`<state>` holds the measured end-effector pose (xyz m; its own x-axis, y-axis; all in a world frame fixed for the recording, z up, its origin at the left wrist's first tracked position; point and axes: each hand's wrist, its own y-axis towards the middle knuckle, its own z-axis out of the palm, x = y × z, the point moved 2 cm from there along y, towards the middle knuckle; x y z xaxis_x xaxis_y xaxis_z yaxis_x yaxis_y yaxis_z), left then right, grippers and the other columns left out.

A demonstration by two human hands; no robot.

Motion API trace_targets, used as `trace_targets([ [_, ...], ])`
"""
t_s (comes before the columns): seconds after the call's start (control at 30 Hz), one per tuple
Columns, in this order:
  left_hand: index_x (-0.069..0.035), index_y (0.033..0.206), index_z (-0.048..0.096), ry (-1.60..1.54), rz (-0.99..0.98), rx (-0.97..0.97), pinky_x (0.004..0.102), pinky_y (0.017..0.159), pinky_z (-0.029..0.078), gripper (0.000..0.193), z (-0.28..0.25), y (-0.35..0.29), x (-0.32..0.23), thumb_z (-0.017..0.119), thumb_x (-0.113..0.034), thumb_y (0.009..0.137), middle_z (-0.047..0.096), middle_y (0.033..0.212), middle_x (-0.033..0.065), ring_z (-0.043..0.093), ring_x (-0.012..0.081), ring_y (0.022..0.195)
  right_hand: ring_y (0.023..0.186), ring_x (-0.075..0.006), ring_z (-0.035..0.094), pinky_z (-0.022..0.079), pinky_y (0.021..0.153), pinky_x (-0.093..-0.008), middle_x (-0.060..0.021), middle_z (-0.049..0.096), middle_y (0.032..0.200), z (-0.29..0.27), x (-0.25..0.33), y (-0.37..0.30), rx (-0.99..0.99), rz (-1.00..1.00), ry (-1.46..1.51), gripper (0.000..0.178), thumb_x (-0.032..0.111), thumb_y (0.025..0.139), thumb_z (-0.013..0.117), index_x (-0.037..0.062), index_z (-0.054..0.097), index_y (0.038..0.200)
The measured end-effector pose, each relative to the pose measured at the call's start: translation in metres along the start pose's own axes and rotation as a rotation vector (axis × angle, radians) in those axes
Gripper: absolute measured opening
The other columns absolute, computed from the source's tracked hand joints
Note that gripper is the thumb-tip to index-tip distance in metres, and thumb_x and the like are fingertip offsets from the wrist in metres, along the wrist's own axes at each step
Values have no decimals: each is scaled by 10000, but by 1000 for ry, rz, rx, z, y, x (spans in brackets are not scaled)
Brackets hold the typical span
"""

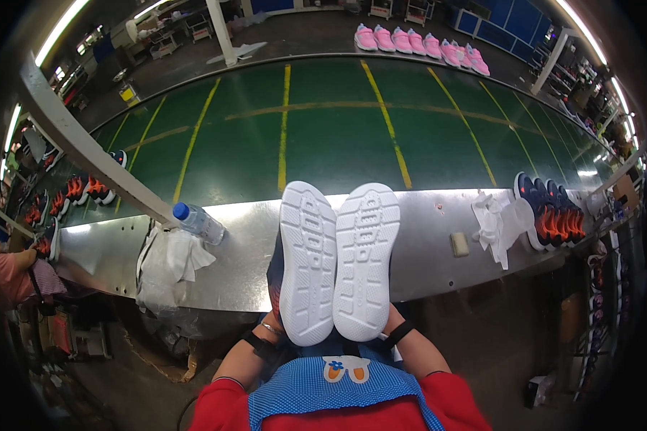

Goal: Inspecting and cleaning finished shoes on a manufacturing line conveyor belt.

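Observation:
A pair of sneakers is held up side by side in front of me, soles toward the camera. The left sneaker [308, 266] and the right sneaker [367, 262] have white treaded soles, with a sliver of dark and orange upper at the left edge. My left hand [274, 321] grips the left one from behind near the heel. Behind the other heel, my right hand [394, 318] holds the right one. The shoes hide most of my fingers.
A metal ledge [428, 273] edges the green conveyor belt [323, 144]. On it are a water bottle [200, 224], white cloths [167, 262], a beige block [459, 244], crumpled white paper [499, 223] and several dark-orange sneakers [550, 215]. Pink shoes [410, 42] stand beyond. Another person [14, 269] is at left.

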<state>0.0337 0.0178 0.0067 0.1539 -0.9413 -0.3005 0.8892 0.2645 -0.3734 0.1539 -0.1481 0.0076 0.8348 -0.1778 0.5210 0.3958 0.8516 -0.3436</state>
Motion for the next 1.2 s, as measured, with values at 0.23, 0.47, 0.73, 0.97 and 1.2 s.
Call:
trace_targets([
  [0.23,10,1233,426,47,32,0,337,900,445,389,4,1,-7,448,34,845,524,1168,116,542,213,1025,867,-133,578,481,769,-272,-68,600,982,-7,4,-2,-14,4,-78,283,62,827,551,0,527,1103],
  [0.47,9,1235,424,415,176,-135,343,904,443,388,12,-16,-42,439,41,849,520,1175,118,539,215,1031,874,-134,577,482,773,-275,-68,600,986,2,36,0,-38,-87,-475,282,66,829,552,0,527,1102],
  [0.73,25,1296,331,1184,421,-99,341,952,366,499,29,2,-54,435,38,809,453,1226,158,474,258,1109,940,-424,514,430,857,-432,-264,510,1019,25,92,-8,-392,-468,-1480,564,238,692,587,-8,435,1175],
  [0.97,24,1319,289,1471,468,-178,359,1006,258,656,34,16,-28,429,2,678,332,1210,206,344,304,1150,901,-346,503,424,809,-409,-189,474,993,38,75,-17,-466,-740,-1658,547,196,766,593,45,396,1254],
  [1.2,-11,1329,298,1398,497,-94,354,977,297,651,43,5,-24,459,-5,698,334,1170,166,376,275,1104,875,-280,507,385,777,-391,-106,502,923,75,63,-44,-201,-937,-1765,477,244,765,615,114,488,1206],
])
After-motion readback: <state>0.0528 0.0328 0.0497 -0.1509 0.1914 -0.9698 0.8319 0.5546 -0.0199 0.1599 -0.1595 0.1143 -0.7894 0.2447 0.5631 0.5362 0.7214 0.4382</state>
